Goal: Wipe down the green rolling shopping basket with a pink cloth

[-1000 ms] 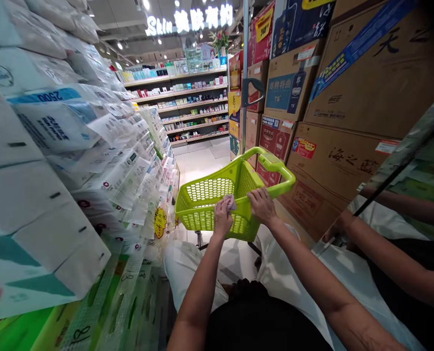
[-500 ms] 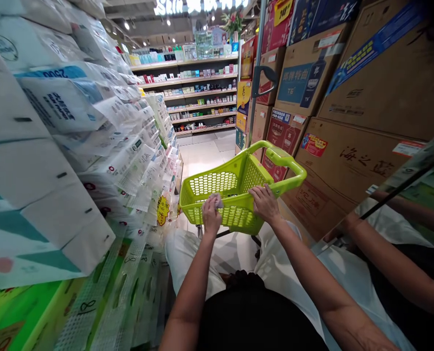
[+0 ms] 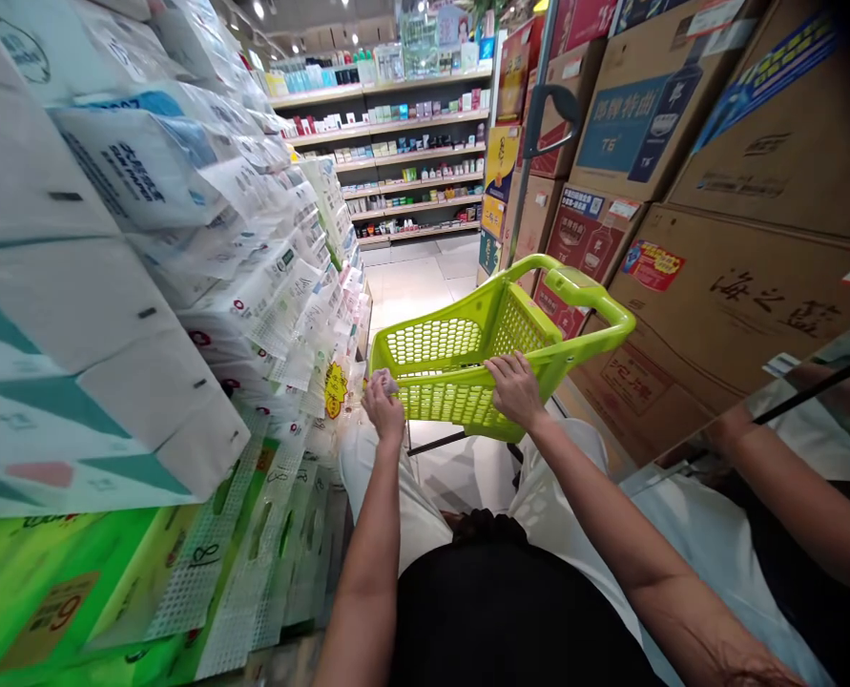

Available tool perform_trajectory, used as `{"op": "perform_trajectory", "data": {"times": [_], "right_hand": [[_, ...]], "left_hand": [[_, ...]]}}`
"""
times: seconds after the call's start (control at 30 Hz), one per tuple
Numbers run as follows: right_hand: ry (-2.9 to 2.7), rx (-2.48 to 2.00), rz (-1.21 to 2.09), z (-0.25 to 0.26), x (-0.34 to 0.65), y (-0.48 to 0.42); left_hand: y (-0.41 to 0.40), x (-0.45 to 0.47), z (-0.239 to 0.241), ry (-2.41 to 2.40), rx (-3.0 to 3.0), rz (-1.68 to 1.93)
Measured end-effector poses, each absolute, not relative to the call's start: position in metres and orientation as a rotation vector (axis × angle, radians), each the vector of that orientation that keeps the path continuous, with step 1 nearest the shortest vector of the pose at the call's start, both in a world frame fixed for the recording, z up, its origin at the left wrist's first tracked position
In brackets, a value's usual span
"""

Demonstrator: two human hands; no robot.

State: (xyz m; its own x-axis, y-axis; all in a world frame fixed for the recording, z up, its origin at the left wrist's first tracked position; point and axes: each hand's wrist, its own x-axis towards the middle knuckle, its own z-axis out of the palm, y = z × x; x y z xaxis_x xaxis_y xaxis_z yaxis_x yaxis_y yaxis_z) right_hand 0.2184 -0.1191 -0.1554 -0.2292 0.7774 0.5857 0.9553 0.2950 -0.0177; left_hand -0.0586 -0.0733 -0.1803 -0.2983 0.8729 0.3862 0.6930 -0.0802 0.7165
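Note:
A lime-green shopping cart [image 3: 439, 401] with perforated basket walls stands across in front of me, its looped handle to the right. My left hand [image 3: 383, 408] is closed on a small crumpled greyish-pink cloth [image 3: 383, 383], at the left end of the basket's near rim. Farther right, my right hand [image 3: 516, 389] grips the near rim, fingers curled over the top edge with the thumb hidden. Inside, the visible part of the basket shows only its green mesh walls and a dark strip near the bottom.
Stacked tissue packs [image 3: 253, 296] rise close on the left, above green packs [image 3: 45, 592]. Cardboard cartons [image 3: 746, 296] are piled on the right beside a metal post [image 3: 535, 143] and a reflective panel [image 3: 811, 410]. Shelves of small products [image 3: 410, 162] stand beyond the tiled floor [image 3: 410, 286].
My left hand, with the cloth, has slid left along the near rim to the basket's end corner. My right hand keeps its place on the rim. The view has tilted slightly down.

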Motion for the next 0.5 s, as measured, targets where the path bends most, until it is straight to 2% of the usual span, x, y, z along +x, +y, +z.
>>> {"op": "perform_trajectory", "data": {"times": [0.17, 0.37, 0.5], "right_hand": [[-2.112, -1.503, -0.468, -0.154, 0.222, -0.114], [-1.762, -1.640, -0.644, -0.132, 0.307, -0.111], [-1.736, -1.660, -0.663, -0.129, 0.321, -0.107]], "left_hand": [[-0.081, -0.045, -0.194, 1.816, 1.867, 1.351], [-0.069, -0.070, -0.190, 2.079, 1.395, 1.445], [-0.072, -0.045, -0.196, 2.144, 1.193, 1.404]]}}
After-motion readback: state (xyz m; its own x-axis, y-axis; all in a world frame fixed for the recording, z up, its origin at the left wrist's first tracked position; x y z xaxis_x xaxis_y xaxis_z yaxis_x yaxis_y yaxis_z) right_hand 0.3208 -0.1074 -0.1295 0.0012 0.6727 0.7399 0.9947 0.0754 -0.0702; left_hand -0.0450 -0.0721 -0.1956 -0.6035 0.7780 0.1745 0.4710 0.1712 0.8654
